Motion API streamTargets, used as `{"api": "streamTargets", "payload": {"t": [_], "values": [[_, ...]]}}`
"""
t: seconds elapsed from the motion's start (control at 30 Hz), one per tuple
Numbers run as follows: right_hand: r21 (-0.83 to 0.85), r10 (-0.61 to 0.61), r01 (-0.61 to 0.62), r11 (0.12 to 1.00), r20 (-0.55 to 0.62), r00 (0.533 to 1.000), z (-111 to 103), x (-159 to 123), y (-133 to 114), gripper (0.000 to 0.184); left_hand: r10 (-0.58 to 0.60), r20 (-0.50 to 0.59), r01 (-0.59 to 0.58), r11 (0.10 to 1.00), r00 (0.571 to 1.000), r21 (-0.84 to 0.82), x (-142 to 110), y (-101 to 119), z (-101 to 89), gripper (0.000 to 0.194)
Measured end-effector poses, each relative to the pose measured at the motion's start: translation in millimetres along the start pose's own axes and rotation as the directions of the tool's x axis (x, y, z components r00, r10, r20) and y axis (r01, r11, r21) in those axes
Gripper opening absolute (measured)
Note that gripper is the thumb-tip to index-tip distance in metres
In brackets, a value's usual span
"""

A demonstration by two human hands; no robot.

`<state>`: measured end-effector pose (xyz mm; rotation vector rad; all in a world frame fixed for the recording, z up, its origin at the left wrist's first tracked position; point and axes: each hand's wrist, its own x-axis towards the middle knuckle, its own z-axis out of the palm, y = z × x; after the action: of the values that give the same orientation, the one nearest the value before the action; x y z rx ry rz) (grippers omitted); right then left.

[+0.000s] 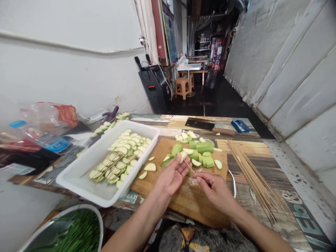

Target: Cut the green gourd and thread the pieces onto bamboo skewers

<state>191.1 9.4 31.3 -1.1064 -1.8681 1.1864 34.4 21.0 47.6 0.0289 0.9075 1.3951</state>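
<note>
Both my hands are over a wooden cutting board (168, 196). My right hand (214, 190) pinches the near end of a thin bamboo skewer (189, 168), which points up and left. My left hand (172, 175) has its fingers closed on a pale green vegetable slice (183, 156) at the skewer's tip. Just beyond my fingers lie green vegetable chunks (202, 152) and loose half-moon slices (150, 167) on the board.
A white tray (78, 182) at left holds several skewers loaded with slices. A pile of bare skewers (252, 171) lies on the table at right. A cleaver (203, 124) and a blue object (240, 126) sit at the far edge. A bowl of green stalks (76, 234) is at bottom left.
</note>
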Motion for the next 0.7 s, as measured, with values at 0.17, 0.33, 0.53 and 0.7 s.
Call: {"api": "streamTargets", "payload": {"t": [0.17, 0.33, 0.53, 0.7], "values": [[-0.002, 0.0, 0.0, 1.0, 0.005, 1.0, 0.7, -0.1, 1.8, 0.024, 0.01, -0.009, -0.01, 1.0, 1.0, -0.007, 0.1, -0.8, 2.3, 0.005], [0.002, -0.01, 0.01, 1.0, 0.001, 1.0, 0.9, -0.4, 1.3, 0.024, 0.092, -0.003, -0.092, 0.994, 0.996, 0.056, 0.2, -2.8, 1.3, 0.005], [-0.031, -0.024, 0.023, 0.999, -0.019, 1.0, 0.3, -0.9, 0.4, 0.022, 0.143, 0.049, -0.148, 0.982, 0.988, 0.114, 1.2, -4.5, 0.1, 0.006], [-0.05, -0.032, 0.032, 0.998, -0.012, 0.999, 0.7, -1.3, 0.8, 0.022, 0.116, 0.061, -0.124, 0.983, 0.991, 0.135, 1.2, -3.0, -1.7, 0.007]]}}
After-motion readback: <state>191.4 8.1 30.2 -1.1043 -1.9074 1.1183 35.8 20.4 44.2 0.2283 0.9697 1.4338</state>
